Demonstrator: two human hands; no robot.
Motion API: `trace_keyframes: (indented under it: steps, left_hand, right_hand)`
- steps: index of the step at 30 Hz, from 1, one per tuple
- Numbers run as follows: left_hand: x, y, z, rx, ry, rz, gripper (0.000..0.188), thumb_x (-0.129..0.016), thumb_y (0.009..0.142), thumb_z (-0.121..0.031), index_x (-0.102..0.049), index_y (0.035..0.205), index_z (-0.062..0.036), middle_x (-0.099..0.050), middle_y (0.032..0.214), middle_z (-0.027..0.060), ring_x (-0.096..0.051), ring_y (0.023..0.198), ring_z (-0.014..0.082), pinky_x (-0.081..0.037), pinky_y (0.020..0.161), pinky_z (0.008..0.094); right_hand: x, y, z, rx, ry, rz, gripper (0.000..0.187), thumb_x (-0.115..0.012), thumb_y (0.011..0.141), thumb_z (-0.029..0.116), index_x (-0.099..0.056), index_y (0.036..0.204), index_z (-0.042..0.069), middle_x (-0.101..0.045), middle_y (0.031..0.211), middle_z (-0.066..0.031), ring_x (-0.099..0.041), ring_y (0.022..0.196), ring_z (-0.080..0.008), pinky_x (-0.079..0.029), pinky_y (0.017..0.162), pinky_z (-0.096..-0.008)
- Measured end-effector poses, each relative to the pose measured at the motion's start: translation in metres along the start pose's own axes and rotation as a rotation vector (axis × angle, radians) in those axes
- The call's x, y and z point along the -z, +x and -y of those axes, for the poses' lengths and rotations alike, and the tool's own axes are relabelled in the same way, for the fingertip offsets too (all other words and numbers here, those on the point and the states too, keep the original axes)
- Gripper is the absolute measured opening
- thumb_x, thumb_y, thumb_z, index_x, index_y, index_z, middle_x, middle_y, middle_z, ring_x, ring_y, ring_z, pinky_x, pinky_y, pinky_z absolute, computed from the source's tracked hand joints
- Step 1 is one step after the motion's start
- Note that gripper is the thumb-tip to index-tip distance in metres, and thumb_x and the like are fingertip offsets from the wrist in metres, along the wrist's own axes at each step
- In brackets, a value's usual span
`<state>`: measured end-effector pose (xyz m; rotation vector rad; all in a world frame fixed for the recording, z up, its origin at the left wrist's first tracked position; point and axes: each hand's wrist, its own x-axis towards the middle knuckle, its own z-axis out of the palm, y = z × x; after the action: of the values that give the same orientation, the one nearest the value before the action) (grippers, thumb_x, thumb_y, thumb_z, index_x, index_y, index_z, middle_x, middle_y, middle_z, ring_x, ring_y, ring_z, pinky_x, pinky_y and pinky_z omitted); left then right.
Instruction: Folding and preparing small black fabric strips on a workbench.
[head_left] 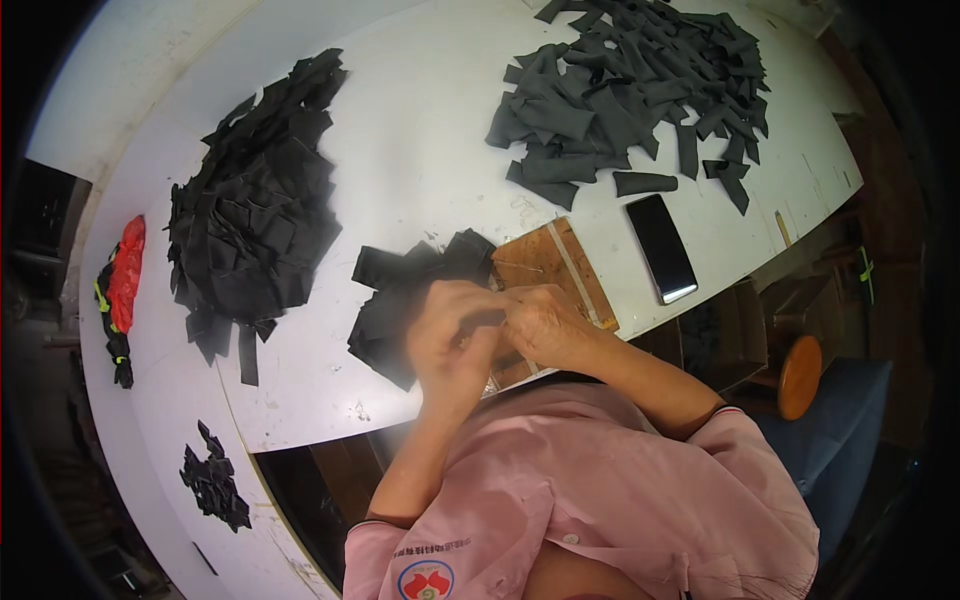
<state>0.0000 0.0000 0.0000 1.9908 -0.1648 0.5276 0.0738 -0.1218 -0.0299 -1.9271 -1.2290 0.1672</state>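
My left hand [445, 335] and my right hand [545, 325] meet at the table's near edge. The left one is blurred, its fingers and thumb curled toward the right hand. My right fingers are pinched together. Something dark shows between the hands, too small and hidden to name. Behind and beside my left hand lies a small heap of black fabric pieces [385, 325]. Partly under my hands is a brown wooden board [570, 265] with a pale strip along it.
A large pile of flat black fabric pieces [255, 215] lies left on the white table [420, 160]. Dark grey tube-like fabric pieces [630, 95] are heaped at the far right. Nearer are a phone [661, 248], a red bag [127, 270], small black scraps [215, 480] and a round wooden stool [800, 378].
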Motion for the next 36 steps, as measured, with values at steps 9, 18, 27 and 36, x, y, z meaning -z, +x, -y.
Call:
trace_keyframes:
  steps: [9, 18, 27, 36]
  left_hand:
    - [0.015, -0.006, -0.009, 0.109, -0.506, -0.203, 0.016, -0.064, 0.069, 0.0, -0.058, 0.085, 0.0016, -0.057, 0.08, 0.0125, -0.053, 0.079, 0.022, -0.043, 0.073, 0.0318]
    - [0.018, -0.003, -0.012, 0.012, -0.336, -0.227, 0.01, -0.058, 0.077, -0.005, -0.056, 0.084, 0.0013, -0.056, 0.081, 0.012, -0.052, 0.079, 0.0214, -0.043, 0.073, 0.0322]
    - [0.018, -0.021, -0.014, 0.308, -0.764, -0.539, 0.013, -0.055, 0.082, -0.013, -0.052, 0.083, -0.0007, -0.054, 0.082, 0.01, -0.05, 0.081, 0.0192, -0.039, 0.081, 0.0323]
    - [0.018, -0.009, -0.018, 0.129, -0.454, -0.553, 0.009, -0.053, 0.08, -0.006, -0.051, 0.075, 0.0012, -0.053, 0.079, 0.0082, -0.047, 0.071, 0.0123, -0.038, 0.064, 0.0219]
  right_hand:
    - [0.005, 0.005, 0.019, 0.074, -0.009, -0.163, 0.018, -0.063, 0.066, 0.015, -0.052, 0.073, 0.003, -0.052, 0.063, -0.0088, -0.054, 0.059, -0.0289, -0.043, 0.053, -0.0369]
    - [0.004, 0.006, 0.013, -0.028, -0.024, -0.001, 0.019, -0.06, 0.071, 0.018, -0.049, 0.067, 0.004, -0.053, 0.064, -0.0111, -0.055, 0.062, -0.029, -0.042, 0.054, -0.0364]
    - [0.003, 0.01, 0.021, 0.058, -0.169, -0.004, 0.025, -0.059, 0.074, 0.024, -0.051, 0.064, 0.003, -0.053, 0.058, -0.011, -0.056, 0.059, -0.0269, -0.042, 0.049, -0.0365]
    - [0.006, 0.009, 0.018, 0.046, -0.117, -0.04, 0.027, -0.058, 0.076, 0.024, -0.05, 0.062, 0.002, -0.054, 0.057, -0.0117, -0.055, 0.055, -0.0275, -0.041, 0.047, -0.0369]
